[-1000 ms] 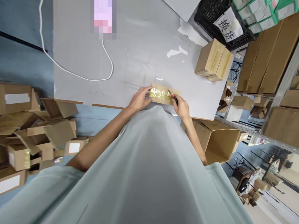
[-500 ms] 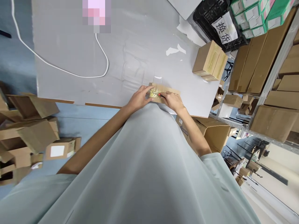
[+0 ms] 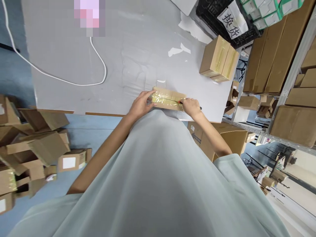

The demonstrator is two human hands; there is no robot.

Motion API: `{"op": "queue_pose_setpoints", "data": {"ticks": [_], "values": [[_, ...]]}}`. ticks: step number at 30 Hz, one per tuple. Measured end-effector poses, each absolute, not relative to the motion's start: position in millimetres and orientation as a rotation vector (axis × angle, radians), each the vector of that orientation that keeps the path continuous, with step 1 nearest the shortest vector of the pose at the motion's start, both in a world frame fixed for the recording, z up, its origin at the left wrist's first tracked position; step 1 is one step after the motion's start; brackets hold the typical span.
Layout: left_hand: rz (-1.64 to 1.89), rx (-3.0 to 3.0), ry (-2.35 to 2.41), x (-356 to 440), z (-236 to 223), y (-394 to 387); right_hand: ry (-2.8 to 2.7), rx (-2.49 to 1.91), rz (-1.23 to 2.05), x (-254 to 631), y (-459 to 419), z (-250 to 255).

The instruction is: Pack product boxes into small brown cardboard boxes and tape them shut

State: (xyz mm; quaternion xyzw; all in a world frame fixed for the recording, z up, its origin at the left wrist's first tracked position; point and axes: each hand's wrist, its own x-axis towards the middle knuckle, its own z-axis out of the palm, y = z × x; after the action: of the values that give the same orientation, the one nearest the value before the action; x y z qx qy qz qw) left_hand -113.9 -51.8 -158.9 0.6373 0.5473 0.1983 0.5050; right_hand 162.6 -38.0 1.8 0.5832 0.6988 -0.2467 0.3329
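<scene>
A small flat cardboard box (image 3: pixel 166 97), sealed with clear yellowish tape, lies at the table's near edge in the head view. A dark line runs lengthwise along the tape. My left hand (image 3: pixel 141 104) grips the box's left end, thumb on the near side and fingers on the far side. In my right hand (image 3: pixel 192 106), closed at the box's right end, is a box cutter (image 3: pixel 180 102). Its red part shows at the front and a dark end sticks out behind the hand. The blade itself cannot be made out.
Two taped cardboard boxes (image 3: pixel 217 59) stand on the grey table (image 3: pixel 74 56) to the right. Behind them is a black crate (image 3: pixel 214 18) with a paper sign. A white cable (image 3: pixel 81 84) curves across the left side. Shelving and open cartons (image 3: pixel 46 141) flank the table.
My right hand has slid the box cutter rightward along the box, from near the left end to the right end. More of the taped top shows. My left hand keeps its grip.
</scene>
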Motion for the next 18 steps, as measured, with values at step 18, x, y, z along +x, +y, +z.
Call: {"op": "queue_pose_setpoints", "data": {"ticks": [18], "values": [[0.375,1.153,1.984,-66,-131,-62,1.55,2.502,-1.043,288,-106,-151]]}}
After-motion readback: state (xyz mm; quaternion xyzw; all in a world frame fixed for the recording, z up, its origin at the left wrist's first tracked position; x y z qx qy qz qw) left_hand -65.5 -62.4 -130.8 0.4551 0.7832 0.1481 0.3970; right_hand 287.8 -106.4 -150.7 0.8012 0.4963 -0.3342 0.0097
